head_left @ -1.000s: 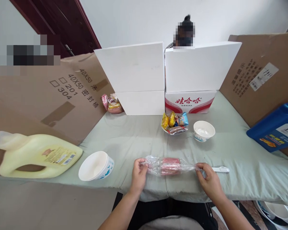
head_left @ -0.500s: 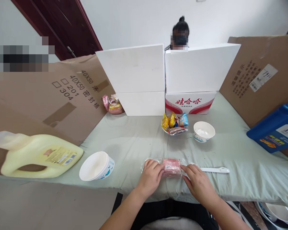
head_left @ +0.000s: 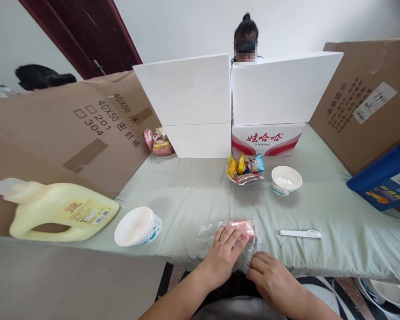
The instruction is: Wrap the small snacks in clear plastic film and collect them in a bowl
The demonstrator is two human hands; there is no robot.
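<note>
A pink snack in a clear plastic wrapper [head_left: 245, 225] lies near the front edge of the table with the pale green cloth [head_left: 193, 191]. My left hand [head_left: 224, 254] lies flat on it, fingers spread over the pink part. My right hand [head_left: 270, 278] is just below and to the right, at the table edge, its fingers curled against the wrapper's lower right corner. A white plastic spoon [head_left: 299, 233] lies on the cloth to the right of the packet.
A white cup [head_left: 137, 226] lies on its side at left, beside a yellow jug [head_left: 58, 211]. A bowl of wrapped snacks [head_left: 244, 169] and a white bowl [head_left: 286, 180] stand mid-table. White boxes [head_left: 226, 104], cardboard sheets, and a blue container [head_left: 385, 182] ring the table. A person sits behind the boxes.
Both hands held the stretched wrapper by its ends, then came together over the packet. Now the left hand presses it flat and the right hand has dropped to the table edge.
</note>
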